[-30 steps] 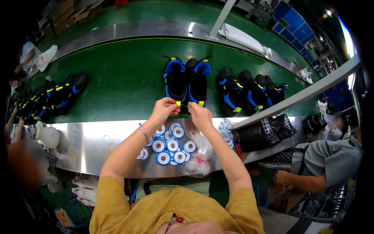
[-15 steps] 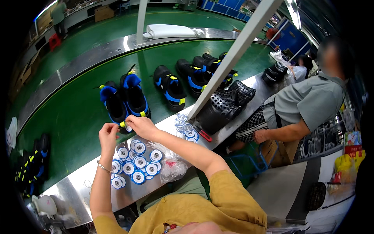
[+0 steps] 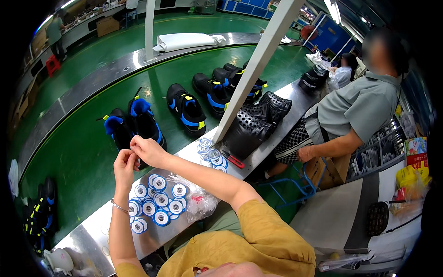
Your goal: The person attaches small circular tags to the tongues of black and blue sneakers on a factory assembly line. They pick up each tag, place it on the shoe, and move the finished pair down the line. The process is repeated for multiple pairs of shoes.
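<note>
My left hand (image 3: 124, 167) and my right hand (image 3: 146, 150) are pressed together at the heel of a black and blue shoe (image 3: 144, 123) on the green conveyor belt (image 3: 83, 152). The fingers of both hands pinch something small at that heel; what it is stays hidden. A second matching shoe (image 3: 115, 130) lies just left of it. Below my hands, several small white and blue tape rolls (image 3: 157, 199) lie on the steel ledge (image 3: 97, 231), next to a crumpled clear plastic bag (image 3: 200, 203).
More black and blue shoes (image 3: 187, 108) lie further along the belt, and others (image 3: 41, 212) at the lower left. A white post (image 3: 256, 64) rises from the ledge beside perforated black moulds (image 3: 254, 124). A seated person in a grey shirt (image 3: 355, 111) works at right.
The view has swung, so the shoes and my hands now sit at left and the seated person is in full view. Both hands stay at the shoe's heel.
</note>
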Demonstrator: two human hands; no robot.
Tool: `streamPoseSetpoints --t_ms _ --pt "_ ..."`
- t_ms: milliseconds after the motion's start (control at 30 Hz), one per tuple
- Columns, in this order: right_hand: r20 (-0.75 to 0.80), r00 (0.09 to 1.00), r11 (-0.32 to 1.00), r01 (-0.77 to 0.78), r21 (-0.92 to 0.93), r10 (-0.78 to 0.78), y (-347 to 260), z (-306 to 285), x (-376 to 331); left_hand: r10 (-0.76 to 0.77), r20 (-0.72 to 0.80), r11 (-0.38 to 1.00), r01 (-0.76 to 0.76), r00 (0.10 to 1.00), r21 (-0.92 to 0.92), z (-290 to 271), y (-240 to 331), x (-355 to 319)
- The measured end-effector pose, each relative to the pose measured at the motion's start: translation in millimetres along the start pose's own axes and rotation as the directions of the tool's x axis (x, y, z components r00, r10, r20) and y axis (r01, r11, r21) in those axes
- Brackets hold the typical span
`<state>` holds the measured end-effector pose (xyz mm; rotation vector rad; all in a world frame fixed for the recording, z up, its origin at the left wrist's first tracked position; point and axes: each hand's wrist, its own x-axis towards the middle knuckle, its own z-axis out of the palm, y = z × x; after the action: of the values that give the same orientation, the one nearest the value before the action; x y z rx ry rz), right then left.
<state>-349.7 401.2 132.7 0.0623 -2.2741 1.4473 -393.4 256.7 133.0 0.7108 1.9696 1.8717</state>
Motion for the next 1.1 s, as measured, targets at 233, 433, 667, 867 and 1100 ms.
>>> streamPoseSetpoints --t_ms 233,433,667,867,1100 --pt "-0.010 0.999 0.979 0.043 0.202 -0.042 7 0 3 -0.023 -0.043 0.999 0.022 0.999 -0.032 -3 -4 -3" --pt "-0.027 0.998 0.984 0.058 0.169 -0.054 4 9 -4 -0.005 -0.128 0.991 0.022 0.992 0.133 -5 -6 -16" --pt "0.132 0.964 0.825 -0.266 0.498 0.231 4 13 0 0.002 -0.140 0.998 0.006 0.990 0.056 -29 4 -20" --pt "0.180 0.960 0.842 -0.276 0.463 0.216 2 15 6 0.040 -0.076 0.997 -0.035 0.996 0.062 -40 -2 -18" --pt "0.134 0.981 0.905 -0.180 0.386 0.139 -3 16 8 -0.004 -0.094 1.000 0.002 0.996 -0.016 -39 0 -16"
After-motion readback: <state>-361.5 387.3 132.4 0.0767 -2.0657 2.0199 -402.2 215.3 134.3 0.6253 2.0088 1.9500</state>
